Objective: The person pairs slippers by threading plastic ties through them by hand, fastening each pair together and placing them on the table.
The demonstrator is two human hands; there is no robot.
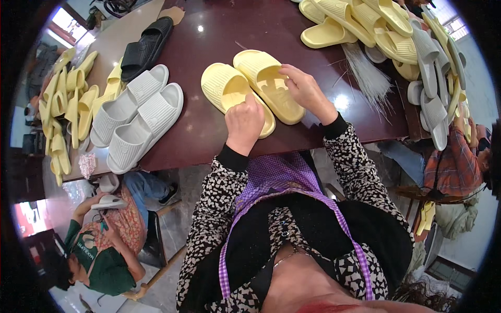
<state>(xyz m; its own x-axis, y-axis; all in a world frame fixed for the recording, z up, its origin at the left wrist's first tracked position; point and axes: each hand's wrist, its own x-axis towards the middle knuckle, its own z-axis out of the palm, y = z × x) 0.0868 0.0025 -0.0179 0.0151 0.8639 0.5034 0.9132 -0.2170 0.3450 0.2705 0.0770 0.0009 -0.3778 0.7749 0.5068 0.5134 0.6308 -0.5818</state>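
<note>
Two yellow slippers (218,83) sit side by side on the dark counter (209,26), both hands working right over them! Left hand (244,122): grip bunched narrow at one slipper's opening. Right hand (309,93): fingers bent, slightly apart, by the other's strap. Anything pinched? Can't tell. Pairing looks done here, and for the grey slippers (163,109) alongside; the jumbled slipper pile (334,13) at right suggests plenty left.

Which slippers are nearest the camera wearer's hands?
The yellow pair by the left hand and right hand; grey slippers, black slippers and piled slippers lie farther off.
</note>
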